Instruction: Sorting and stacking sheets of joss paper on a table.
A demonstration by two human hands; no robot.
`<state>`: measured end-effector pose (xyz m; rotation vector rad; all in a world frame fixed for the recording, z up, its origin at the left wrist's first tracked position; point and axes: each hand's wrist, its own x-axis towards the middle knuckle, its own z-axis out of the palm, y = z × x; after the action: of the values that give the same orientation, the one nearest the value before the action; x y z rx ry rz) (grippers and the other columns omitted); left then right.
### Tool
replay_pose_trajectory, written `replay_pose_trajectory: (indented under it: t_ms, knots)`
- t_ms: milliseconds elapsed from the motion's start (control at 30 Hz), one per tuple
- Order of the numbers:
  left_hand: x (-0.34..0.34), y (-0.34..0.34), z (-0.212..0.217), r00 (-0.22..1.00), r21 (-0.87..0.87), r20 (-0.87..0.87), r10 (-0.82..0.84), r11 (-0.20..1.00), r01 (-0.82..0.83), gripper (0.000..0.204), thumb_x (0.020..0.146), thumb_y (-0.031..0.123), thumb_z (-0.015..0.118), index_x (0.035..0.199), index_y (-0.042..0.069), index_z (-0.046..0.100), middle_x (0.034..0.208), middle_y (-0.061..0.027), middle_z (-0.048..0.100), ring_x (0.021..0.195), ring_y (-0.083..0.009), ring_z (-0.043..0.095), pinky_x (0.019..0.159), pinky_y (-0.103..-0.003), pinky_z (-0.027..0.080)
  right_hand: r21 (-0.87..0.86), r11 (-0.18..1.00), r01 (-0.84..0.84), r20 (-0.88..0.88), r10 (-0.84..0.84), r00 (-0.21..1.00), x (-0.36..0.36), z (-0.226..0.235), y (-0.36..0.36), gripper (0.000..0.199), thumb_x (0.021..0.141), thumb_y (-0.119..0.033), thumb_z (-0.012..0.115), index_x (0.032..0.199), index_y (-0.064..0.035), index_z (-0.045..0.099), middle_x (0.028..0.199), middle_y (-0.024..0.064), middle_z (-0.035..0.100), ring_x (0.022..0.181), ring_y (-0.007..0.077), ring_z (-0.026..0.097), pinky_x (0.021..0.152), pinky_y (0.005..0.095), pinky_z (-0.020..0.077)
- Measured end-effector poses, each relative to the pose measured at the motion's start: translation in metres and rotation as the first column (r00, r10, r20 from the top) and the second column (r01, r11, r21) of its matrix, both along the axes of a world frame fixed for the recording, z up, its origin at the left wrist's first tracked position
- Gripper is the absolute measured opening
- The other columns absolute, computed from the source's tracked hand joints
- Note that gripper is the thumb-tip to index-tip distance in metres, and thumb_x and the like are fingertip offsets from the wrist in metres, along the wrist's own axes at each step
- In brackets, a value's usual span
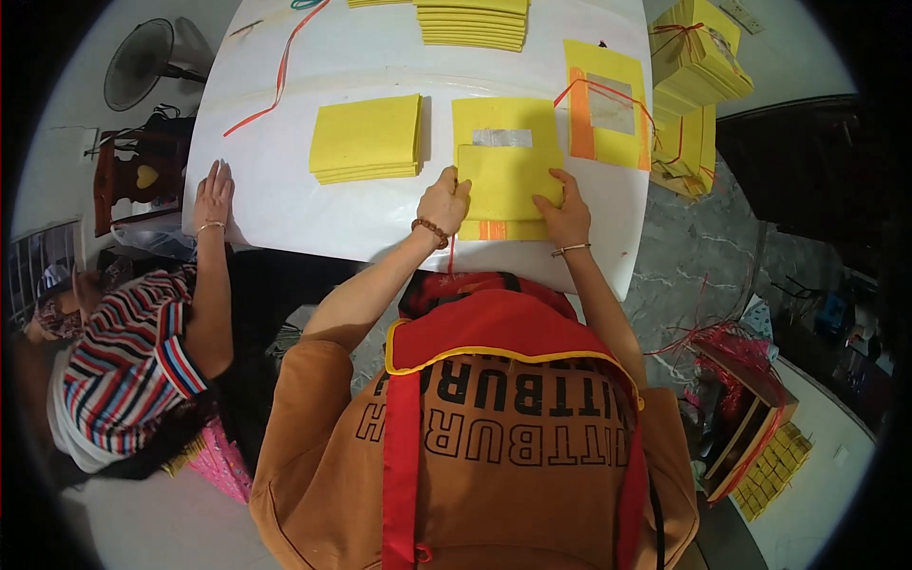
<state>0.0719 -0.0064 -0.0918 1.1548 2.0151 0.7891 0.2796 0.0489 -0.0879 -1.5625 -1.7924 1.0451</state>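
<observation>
A stack of yellow paper [508, 185] lies on the white-covered table right in front of me. It rests over a yellow paper sheet [503, 112] with a silver patch above and an orange patch showing below. My left hand [444, 203] grips the stack's left edge, fingers mostly out of sight. At its right edge my right hand [567, 211] holds on, thumb and forefinger on the paper. Left of these sits a separate yellow paper pile [366, 139], apart from my hands. To the right lies a yellow sheet bundle [610, 103] with a silver patch and orange edge, crossed by red string.
More yellow paper stacks [472, 24] stand at the table's far side, beside a loose red ribbon [282, 76]. At the left, another person's hand [215, 195] rests on the table. Tied yellow bundles [698, 71] are piled beyond the right edge. A fan [141, 65] stands far left.
</observation>
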Motion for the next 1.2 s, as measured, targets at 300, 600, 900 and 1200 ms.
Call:
replay_pose_trajectory:
  t_ms: [300,600,900,1200]
  knots:
    - [0.012,-0.015,0.052,0.941,0.347,-0.331,-0.074,0.918,0.194,0.035,0.08,0.02,0.06,0.109,0.002,0.05,0.095,-0.0145,0.052,0.095,-0.0316,0.05,0.078,-0.041,0.041,-0.032,0.999,-0.006,0.088,0.009,0.996,-0.004,0.0,0.004,0.051,0.072,-0.028,0.068,0.118,-0.019,0.047,0.088,0.0147,0.064,0.077,0.0329,0.062,0.068,0.0407,0.0474]
    - [0.047,0.013,0.009,0.642,0.211,-0.641,-0.42,0.708,0.674,0.051,0.082,0.03,0.058,0.127,0.01,0.045,0.134,-0.0166,0.037,0.127,-0.0333,0.029,0.103,-0.046,0.025,0.009,0.997,-0.082,0.144,0.079,0.986,-0.002,0.002,0.003,0.045,0.074,-0.029,0.065,0.115,-0.0183,0.051,0.096,0.012,0.064,0.084,0.0351,0.061,0.07,0.0401,0.0475]
    - [0.044,0.02,0.012,0.524,-0.004,-0.67,-0.526,0.709,0.706,0.048,0.082,0.024,0.054,0.127,0.009,0.044,0.137,-0.0158,0.033,0.129,-0.0338,0.027,0.105,-0.047,0.022,0.434,0.746,-0.505,0.632,0.147,0.761,-0.03,0.026,-0.005,0.06,0.08,-0.039,0.055,0.13,-0.0094,0.04,0.139,0.0162,0.032,0.129,0.0285,0.031,0.096,0.0644,0.0172]
    - [0.026,0.028,0.012,0.884,0.293,0.358,-0.302,0.935,0.201,0.042,0.087,0.015,0.047,0.128,0.006,0.043,0.128,-0.0163,0.045,0.123,-0.0323,0.037,0.103,-0.04,0.026,0.394,0.759,-0.519,0.556,0.253,0.792,-0.028,-0.004,-0.015,0.064,0.08,-0.044,0.054,0.133,-0.012,0.038,0.139,0.0196,0.031,0.129,0.0362,0.028,0.097,0.0622,0.0195]
